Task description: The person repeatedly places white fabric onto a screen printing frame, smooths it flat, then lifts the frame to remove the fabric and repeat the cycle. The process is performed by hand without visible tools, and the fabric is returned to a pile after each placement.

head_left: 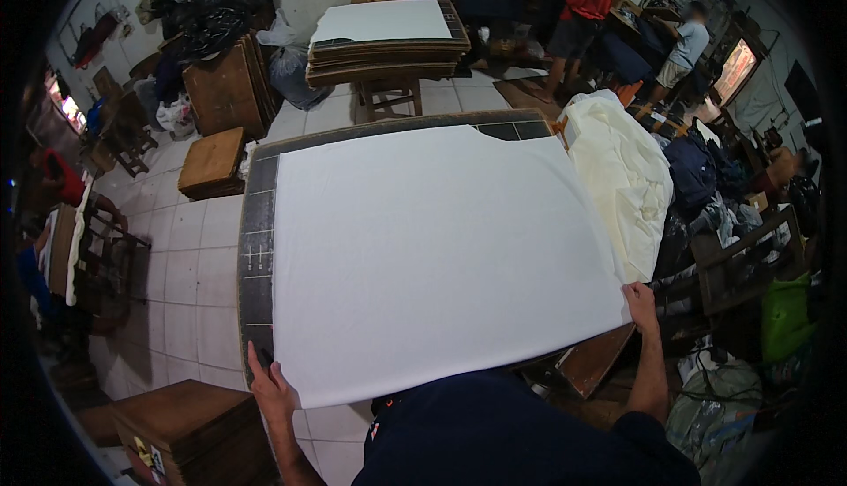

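Note:
A large white fabric piece [441, 248] lies smooth over a dark board with white grid lines [257, 248]. A curved cut shows along its far edge, and the board stays visible at the left and far right. At the near right corner, my right hand [641, 303] is closed on the fabric's edge. By the near left corner, my left hand [272, 385] is open, its fingers stretched out and its thumb apart, beside the fabric's edge.
A heap of cream cloth [618, 160] lies against the board's right side. Beyond stands a stack of boards [379, 61] with white fabric on top. Brown boards [181, 429] rise at the near left. Dark garments [693, 168] pile up at the right. Several people work farther off.

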`<state>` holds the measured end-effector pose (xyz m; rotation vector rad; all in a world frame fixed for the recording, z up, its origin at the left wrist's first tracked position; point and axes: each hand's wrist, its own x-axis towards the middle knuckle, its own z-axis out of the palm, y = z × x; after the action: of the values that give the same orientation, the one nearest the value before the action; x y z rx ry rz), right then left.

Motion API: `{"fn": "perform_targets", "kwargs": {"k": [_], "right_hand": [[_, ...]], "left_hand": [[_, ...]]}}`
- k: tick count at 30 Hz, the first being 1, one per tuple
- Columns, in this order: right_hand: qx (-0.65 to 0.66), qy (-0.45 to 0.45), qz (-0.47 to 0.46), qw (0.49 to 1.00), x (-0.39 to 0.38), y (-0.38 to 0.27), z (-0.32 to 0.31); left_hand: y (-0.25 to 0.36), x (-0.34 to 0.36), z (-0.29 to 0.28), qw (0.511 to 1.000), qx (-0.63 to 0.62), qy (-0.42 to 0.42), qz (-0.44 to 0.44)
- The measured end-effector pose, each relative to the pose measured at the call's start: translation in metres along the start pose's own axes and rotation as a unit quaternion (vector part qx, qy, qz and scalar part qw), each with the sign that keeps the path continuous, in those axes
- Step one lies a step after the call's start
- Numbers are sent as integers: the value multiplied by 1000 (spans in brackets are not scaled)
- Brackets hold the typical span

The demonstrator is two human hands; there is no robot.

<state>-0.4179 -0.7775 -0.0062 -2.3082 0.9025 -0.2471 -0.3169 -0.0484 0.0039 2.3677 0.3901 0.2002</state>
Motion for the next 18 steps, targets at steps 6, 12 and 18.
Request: {"fn": "perform_targets", "kwargs": {"k": [6, 12, 18], "right_hand": [[8, -11, 6, 1000, 2, 5, 1], [22, -21, 4, 1000, 1, 2, 3], [19, -17, 6, 1000, -2, 1, 3]], "left_hand": [[-1, -1, -2, 1000, -26, -2, -1], [-5, 0, 1, 999, -29, 1, -18], [-4, -2, 1, 999, -38, 10, 27]]}}
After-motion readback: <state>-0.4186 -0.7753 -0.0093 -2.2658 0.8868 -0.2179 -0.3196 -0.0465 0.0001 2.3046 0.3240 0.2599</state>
